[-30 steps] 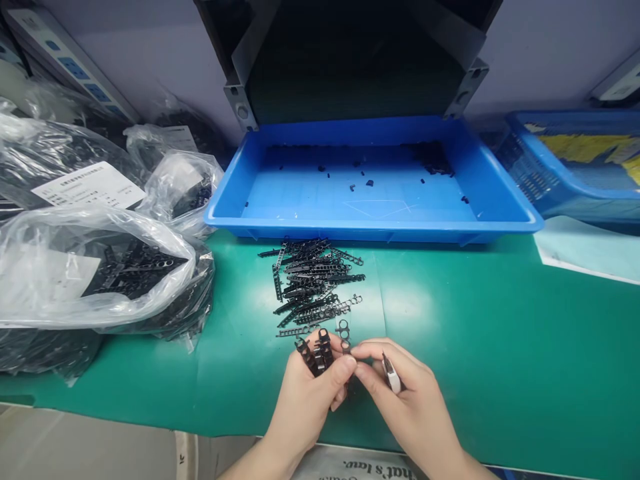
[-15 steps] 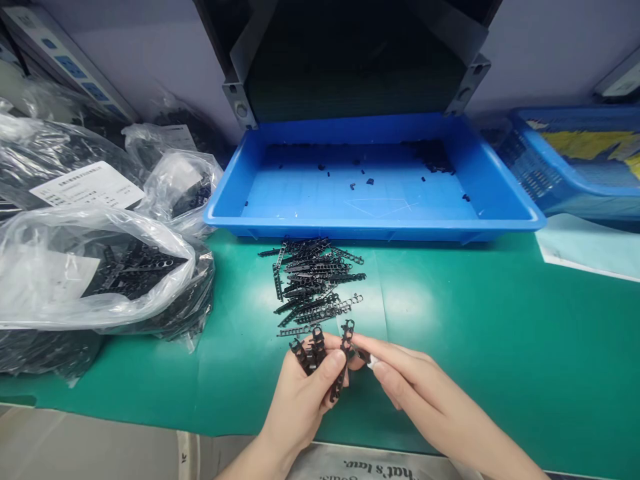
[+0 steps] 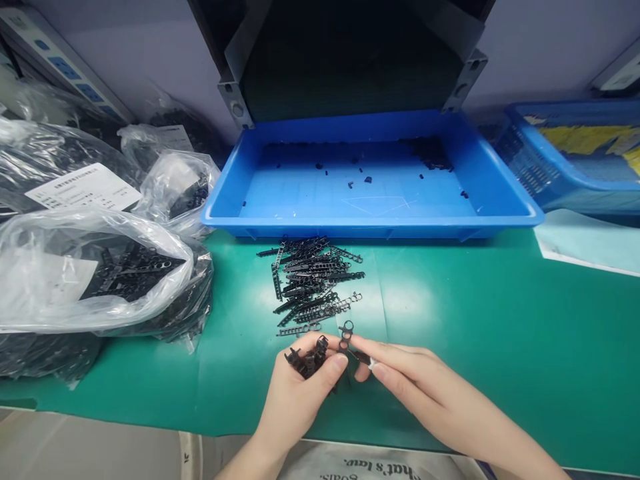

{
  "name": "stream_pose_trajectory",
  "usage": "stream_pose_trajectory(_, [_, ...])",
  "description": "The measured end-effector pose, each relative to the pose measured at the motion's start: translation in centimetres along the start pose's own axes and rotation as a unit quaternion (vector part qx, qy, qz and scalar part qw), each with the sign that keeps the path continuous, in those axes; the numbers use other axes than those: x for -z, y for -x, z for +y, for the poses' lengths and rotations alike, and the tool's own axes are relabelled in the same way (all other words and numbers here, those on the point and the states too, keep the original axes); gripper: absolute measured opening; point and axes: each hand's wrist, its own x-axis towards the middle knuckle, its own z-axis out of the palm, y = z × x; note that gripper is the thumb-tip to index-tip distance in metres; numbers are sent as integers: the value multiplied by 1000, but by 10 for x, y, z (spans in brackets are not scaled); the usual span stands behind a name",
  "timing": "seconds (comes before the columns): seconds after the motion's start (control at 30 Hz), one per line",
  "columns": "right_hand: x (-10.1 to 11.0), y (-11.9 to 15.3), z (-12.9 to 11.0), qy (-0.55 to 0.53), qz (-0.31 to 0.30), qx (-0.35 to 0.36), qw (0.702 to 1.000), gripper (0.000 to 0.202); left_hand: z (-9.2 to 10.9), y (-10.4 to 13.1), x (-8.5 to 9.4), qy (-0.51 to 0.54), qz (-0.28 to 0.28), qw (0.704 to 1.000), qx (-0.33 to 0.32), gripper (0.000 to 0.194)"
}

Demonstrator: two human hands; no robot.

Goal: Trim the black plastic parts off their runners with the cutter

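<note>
Right now our left hand grips a bunch of black strips, their ends poking out above the thumb. One lone strip, topped with rings, stands up between our two hands, just beside the left thumb. Our right hand is closed around a small tool with a white part and a dark part (most of it is hidden by our fingers), and its dark part sits close to the lone strip; we cannot tell whether they touch.

Beyond our hands, a loose pile of strips lies on the green worktop, just in front of a blue tray. A few black bits are scattered inside the tray. To our left, a clear bag gapes, with more black pieces inside; to our right are a blue basket and a pale sheet.
</note>
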Motion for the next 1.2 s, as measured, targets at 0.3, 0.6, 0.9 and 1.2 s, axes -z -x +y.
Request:
stream_pose_trajectory(0.3, [13, -1, 0, 67, -28, 16, 997, 34, 12, -6, 15, -103, -100, 989, 26, 15])
stream_pose_trajectory(0.6, [-10, -6, 10, 282, 136, 178, 933, 31, -2, -8, 17, 106, -118, 983, 90, 30])
stream_pose_trajectory(0.9, [-12, 2, 10, 79, 85, 51, 992, 34, -6, -10, 14, 268, -166, 936, 157, 23])
stream_pose_trajectory(1.2, [-9, -1, 1, -25, -2, 36, 999, 31, -5, -9, 12, 271, -182, 931, 161, 24])
